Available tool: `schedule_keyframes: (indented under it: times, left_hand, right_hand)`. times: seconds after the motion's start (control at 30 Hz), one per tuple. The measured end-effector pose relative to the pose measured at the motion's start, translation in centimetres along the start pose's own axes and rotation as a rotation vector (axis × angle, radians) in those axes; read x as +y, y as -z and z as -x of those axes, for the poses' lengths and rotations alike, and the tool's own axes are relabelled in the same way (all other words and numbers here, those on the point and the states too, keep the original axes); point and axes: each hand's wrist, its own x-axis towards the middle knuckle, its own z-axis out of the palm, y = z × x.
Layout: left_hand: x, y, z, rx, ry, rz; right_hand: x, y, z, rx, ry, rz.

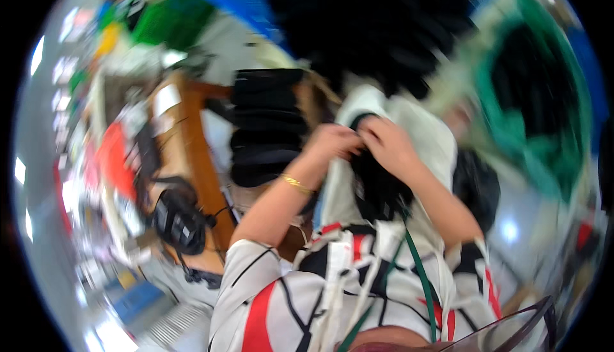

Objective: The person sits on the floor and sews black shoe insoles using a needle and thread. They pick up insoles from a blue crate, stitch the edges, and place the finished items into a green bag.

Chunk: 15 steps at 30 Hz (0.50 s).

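My left hand [335, 142] and my right hand [386, 146] meet in front of me, above my lap. Their fingers are bent close together at the upper end of a dark fabric piece [376, 185], which hangs down over my pale trousers [435, 137]. Blur hides the exact kind of the piece. A yellow bracelet circles my left wrist. Just left of my hands lies a neat stack of folded black fabric pieces [267, 118].
A big black heap [364, 25] fills the far side. At right stands a green bag [489, 105] with dark contents. A wooden table edge [214, 179] and a black device [180, 223] are at left. Blue and green bags [176, 16] lie far left.
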Motion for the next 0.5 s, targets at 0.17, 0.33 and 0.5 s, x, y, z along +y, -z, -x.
schedule_keyframes:
  times: [0.17,0.33,0.5]
  left_hand:
    - [-0.6,-1.3,-2.5,-0.032,0.003,-0.106]
    - [-0.9,-1.8,0.2,0.098,-0.077,-0.13]
    - [-1.5,-2.3,0.2,0.251,-0.267,-0.343]
  right_hand:
    - [2.1,-1.4,-1.5,0.252,0.102,0.223]
    - [-0.2,0.1,-2.3,-0.013,-0.345,-0.768]
    - [6.4,3.7,2.1,0.013,-0.527,-0.975]
